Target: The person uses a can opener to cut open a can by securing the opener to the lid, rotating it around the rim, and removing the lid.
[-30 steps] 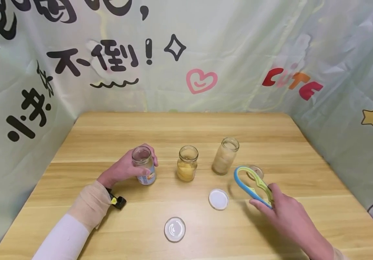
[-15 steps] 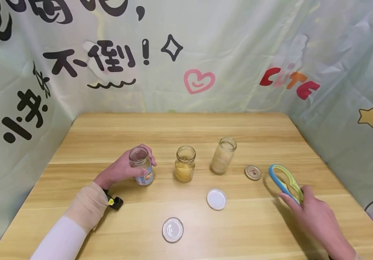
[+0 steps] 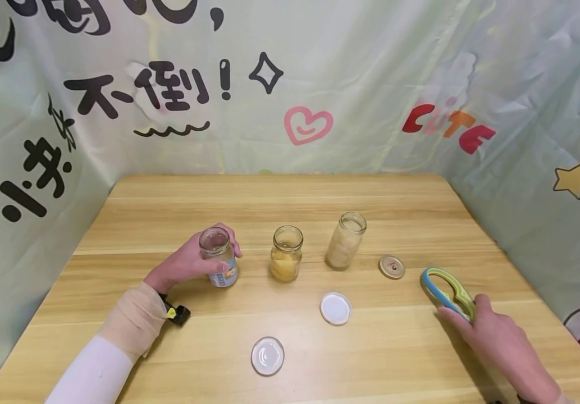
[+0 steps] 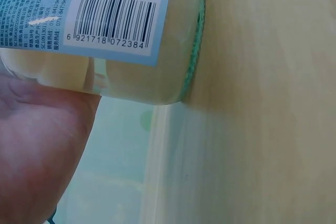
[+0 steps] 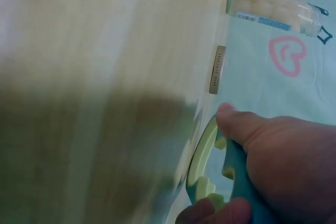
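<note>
My left hand [image 3: 185, 264] grips an uncapped glass jar [image 3: 223, 268] with a blue label, upright on the table at the left. The left wrist view shows that label [image 4: 113, 24] close up, with a barcode, and the jar's base at the wood. At the right, my right hand [image 3: 504, 341] holds a blue-and-green jar opener [image 3: 464, 295], its looped end low over the table. In the right wrist view, the thumb and fingers curl about the opener's toothed handles [image 5: 197, 166]. Left of the opener lies a tan lid [image 3: 392, 266].
Two more uncapped jars stand mid-table: a short one with yellow contents [image 3: 286, 265] and a taller one with pale contents [image 3: 344, 246]. Two lids, white side up, lie nearer me, one right of centre [image 3: 336, 308], one at the front [image 3: 267, 356]. A printed cloth [image 3: 360, 73] hangs around the table.
My right hand has carried the jar opener rightward, away from above the tan lid, and lowered it toward the table. The left hand stays on its jar.
</note>
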{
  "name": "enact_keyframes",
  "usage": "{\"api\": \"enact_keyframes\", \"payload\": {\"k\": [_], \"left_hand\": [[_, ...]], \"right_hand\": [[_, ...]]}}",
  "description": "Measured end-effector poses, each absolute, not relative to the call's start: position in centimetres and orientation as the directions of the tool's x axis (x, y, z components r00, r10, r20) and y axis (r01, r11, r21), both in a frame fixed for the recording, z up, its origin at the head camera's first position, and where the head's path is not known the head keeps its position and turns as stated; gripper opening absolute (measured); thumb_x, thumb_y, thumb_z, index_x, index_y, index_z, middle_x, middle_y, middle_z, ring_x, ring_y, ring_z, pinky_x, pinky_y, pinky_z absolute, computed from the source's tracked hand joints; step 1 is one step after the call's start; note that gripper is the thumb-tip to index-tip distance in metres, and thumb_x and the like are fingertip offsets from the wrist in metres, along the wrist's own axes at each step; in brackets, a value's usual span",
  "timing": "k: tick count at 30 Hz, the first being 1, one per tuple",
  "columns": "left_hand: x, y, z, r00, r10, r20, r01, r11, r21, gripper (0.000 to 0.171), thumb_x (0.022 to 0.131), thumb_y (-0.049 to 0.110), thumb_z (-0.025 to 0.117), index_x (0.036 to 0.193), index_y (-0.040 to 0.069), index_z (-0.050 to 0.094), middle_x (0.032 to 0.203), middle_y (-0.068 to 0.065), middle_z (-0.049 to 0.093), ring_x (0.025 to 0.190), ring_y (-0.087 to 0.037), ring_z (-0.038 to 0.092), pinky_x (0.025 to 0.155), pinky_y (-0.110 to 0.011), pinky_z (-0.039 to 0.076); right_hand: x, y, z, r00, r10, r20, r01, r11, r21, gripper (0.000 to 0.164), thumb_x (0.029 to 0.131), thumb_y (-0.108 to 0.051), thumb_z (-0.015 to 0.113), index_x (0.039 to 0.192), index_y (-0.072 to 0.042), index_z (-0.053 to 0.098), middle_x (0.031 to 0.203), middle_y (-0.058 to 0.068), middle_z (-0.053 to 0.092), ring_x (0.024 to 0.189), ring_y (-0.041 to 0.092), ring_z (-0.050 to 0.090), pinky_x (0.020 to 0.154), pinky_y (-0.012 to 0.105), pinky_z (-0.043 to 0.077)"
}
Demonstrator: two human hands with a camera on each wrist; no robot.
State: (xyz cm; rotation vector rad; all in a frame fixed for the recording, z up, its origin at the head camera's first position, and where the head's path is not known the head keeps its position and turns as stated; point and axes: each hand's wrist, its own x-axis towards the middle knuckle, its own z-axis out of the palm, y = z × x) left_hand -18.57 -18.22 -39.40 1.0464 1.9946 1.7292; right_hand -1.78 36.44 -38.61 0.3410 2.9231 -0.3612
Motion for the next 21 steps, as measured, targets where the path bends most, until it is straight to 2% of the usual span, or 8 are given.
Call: {"api": "enact_keyframes", "payload": {"k": [6,9,13,16,21], "left_hand": [[-18.6,-18.2,-39.4,-0.689,0.689,0.223,0.319,0.012,0.948,0.035,0.081,-0.003,0.066,0.11,0.007,0.05,0.106,-0.015,0.06,0.105,-0.046,0.051,0.085,-0.041,0.048],[-18.7,-18.3,-39.4,-0.687,0.69,0.228,0.326,0.013,0.945,0.035,0.081,-0.004,0.066,0.11,0.007,0.05,0.106,-0.016,0.06,0.105,-0.044,0.051,0.085,-0.04,0.048],[-18.7,-18.3,-39.4,-0.684,0.69,0.235,0.331,0.007,0.944,0.036,0.081,-0.004,0.066,0.111,0.007,0.05,0.105,-0.016,0.06,0.104,-0.045,0.051,0.085,-0.04,0.048],[-18.7,-18.3,-39.4,-0.683,0.691,0.236,0.33,0.004,0.944,0.036,0.081,-0.003,0.066,0.111,0.007,0.05,0.105,-0.016,0.06,0.104,-0.046,0.051,0.085,-0.04,0.048],[-18.6,-18.3,-39.4,-0.687,0.69,0.229,0.327,0.012,0.945,0.036,0.082,-0.002,0.066,0.112,0.008,0.049,0.105,-0.017,0.059,0.104,-0.045,0.051,0.085,-0.041,0.048]], "right_hand": [[-1.7,36.2,-38.9,-0.965,0.178,-0.192,0.215,0.957,-0.193,0.078,0.091,-0.069,0.039,0.099,0.008,0.03,0.062,0.013,0.046,0.053,0.027,0.049,0.043,0.038,0.033],[-1.8,36.0,-39.0,-0.956,0.178,-0.233,0.219,0.962,-0.165,0.08,0.091,-0.071,0.036,0.098,0.009,0.03,0.065,0.012,0.048,0.053,0.026,0.049,0.042,0.038,0.034],[-2.0,35.8,-39.1,-0.953,0.183,-0.241,0.216,0.969,-0.121,0.083,0.09,-0.074,0.033,0.097,0.009,0.032,0.074,0.018,0.049,0.054,0.029,0.05,0.043,0.041,0.036],[-1.7,35.5,-39.4,-0.968,0.178,-0.176,0.196,0.976,-0.095,0.08,0.09,-0.072,0.035,0.092,0.008,0.033,0.074,0.02,0.047,0.05,0.031,0.048,0.042,0.042,0.036],[-0.8,34.8,-40.1,-0.989,0.142,0.033,0.14,0.989,-0.04,0.07,0.09,-0.064,0.048,0.079,0.003,0.032,0.059,0.012,0.039,0.037,0.026,0.038,0.033,0.039,0.03]]}}
